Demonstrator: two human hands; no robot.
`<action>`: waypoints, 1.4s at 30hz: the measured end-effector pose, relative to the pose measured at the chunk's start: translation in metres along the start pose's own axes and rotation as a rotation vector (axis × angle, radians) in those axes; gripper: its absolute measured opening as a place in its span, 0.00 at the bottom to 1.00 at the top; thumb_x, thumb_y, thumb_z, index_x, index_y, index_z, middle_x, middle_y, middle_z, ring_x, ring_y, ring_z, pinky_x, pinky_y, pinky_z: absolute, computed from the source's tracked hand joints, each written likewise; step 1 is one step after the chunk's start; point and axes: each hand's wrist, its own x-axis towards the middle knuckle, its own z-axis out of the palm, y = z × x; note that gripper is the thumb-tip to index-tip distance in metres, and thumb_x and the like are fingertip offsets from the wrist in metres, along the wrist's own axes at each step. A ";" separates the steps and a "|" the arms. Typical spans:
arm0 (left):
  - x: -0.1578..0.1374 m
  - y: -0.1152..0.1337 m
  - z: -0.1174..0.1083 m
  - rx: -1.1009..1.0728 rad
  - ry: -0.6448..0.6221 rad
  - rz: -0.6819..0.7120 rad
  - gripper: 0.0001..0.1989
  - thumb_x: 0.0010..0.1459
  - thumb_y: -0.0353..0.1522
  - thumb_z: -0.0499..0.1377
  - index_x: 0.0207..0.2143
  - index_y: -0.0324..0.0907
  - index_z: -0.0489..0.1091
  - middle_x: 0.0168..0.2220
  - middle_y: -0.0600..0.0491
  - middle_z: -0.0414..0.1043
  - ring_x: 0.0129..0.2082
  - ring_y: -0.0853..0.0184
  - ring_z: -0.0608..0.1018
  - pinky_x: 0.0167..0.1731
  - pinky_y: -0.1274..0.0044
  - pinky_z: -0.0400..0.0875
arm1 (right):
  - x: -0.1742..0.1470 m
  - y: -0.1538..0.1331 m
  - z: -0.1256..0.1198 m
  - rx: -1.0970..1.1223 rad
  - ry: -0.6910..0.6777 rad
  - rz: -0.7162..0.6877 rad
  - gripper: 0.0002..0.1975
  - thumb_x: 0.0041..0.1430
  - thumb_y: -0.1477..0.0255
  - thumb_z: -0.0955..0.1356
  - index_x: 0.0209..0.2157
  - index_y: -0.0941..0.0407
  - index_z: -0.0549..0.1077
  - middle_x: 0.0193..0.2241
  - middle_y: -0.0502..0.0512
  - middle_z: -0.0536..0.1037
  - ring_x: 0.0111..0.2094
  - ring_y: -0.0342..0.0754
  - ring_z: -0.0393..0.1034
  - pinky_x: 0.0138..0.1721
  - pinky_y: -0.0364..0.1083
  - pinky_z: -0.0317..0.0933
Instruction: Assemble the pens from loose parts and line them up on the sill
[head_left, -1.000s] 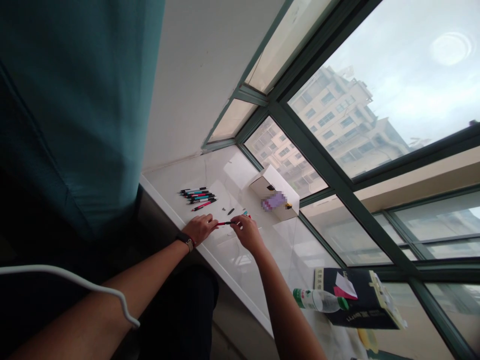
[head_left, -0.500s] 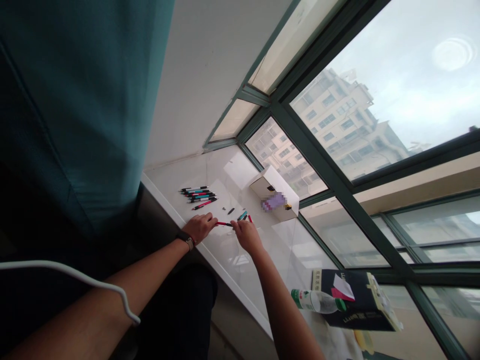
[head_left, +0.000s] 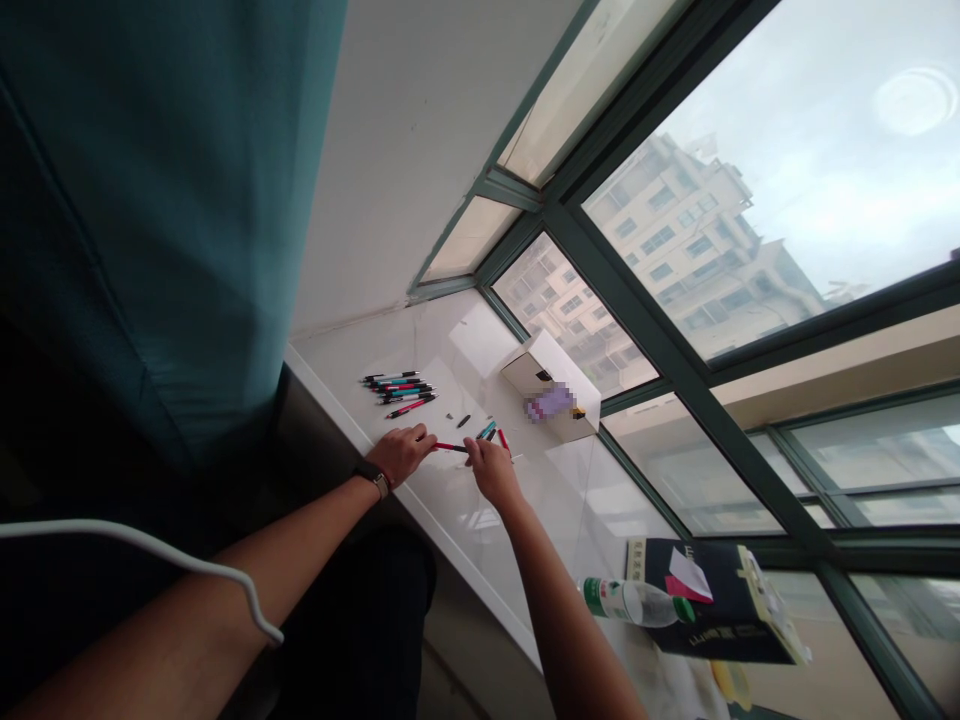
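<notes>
A red and black pen (head_left: 450,447) stretches between my two hands, above the white sill (head_left: 442,520). My left hand (head_left: 405,453) is closed on its red end. Closed round the black end is my right hand (head_left: 491,470), whose fingers partly cover it. Several assembled pens (head_left: 397,388), in black, white, teal and red, lie side by side beyond my left hand. Just past my right hand are loose teal pen parts (head_left: 487,431) and a red piece (head_left: 503,438). A small black piece (head_left: 463,421) rests between the two groups.
A white box (head_left: 551,385) stands against the window frame. Farther right, a plastic bottle (head_left: 637,602) with a green cap lies by a dark box (head_left: 720,600). A teal curtain (head_left: 225,200) hangs at left, and a white cable (head_left: 150,545) crosses my left forearm.
Both hands keep their hold on the pen, almost in the same place. The fingers of my right hand have shifted slightly, and the whole view has moved a touch.
</notes>
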 end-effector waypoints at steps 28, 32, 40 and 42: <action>0.000 0.003 -0.003 0.015 -0.010 -0.030 0.14 0.67 0.38 0.48 0.39 0.45 0.71 0.36 0.51 0.68 0.30 0.69 0.70 0.32 0.75 0.61 | -0.008 0.012 0.013 0.043 0.140 -0.114 0.07 0.59 0.65 0.67 0.33 0.55 0.72 0.30 0.51 0.75 0.30 0.45 0.68 0.35 0.44 0.60; 0.000 0.003 -0.002 -0.013 -0.010 -0.039 0.13 0.66 0.38 0.48 0.39 0.45 0.71 0.37 0.51 0.68 0.30 0.69 0.70 0.32 0.75 0.61 | -0.010 0.011 0.015 0.027 0.131 -0.106 0.08 0.57 0.65 0.68 0.34 0.55 0.73 0.32 0.53 0.76 0.31 0.46 0.68 0.36 0.45 0.61; 0.001 0.000 0.002 0.012 -0.022 0.003 0.11 0.65 0.38 0.51 0.39 0.46 0.72 0.38 0.51 0.67 0.33 0.68 0.71 0.33 0.76 0.62 | -0.015 0.018 0.035 0.109 0.005 0.113 0.28 0.67 0.57 0.55 0.23 0.56 0.73 0.21 0.54 0.77 0.27 0.46 0.71 0.34 0.43 0.60; 0.002 0.002 -0.001 0.015 -0.043 0.015 0.11 0.65 0.38 0.52 0.39 0.46 0.72 0.38 0.51 0.68 0.34 0.68 0.71 0.34 0.76 0.62 | -0.024 0.017 0.033 0.139 0.017 0.133 0.25 0.66 0.57 0.57 0.27 0.57 0.75 0.24 0.54 0.78 0.28 0.46 0.72 0.34 0.43 0.61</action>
